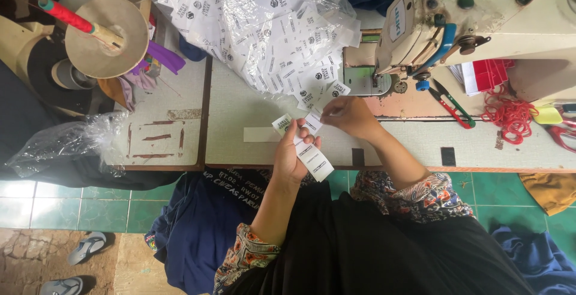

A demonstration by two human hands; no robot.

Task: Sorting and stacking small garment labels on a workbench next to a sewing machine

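A strip of white labels point(312, 154) is gripped in the left hand point(292, 154), fingers closed round it, above the table point(240, 121) edge. Its top end is pinched by the right hand point(350, 117), nr the label pile point(270, 25) & sewing machine point(480, 22).

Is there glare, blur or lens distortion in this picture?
Head view: even, soft daylight; mild glare on the clear plastic bag of white labels; wide-lens bending at the edges, seen on the table edge; left hand and right hand stay reasonably sharp.
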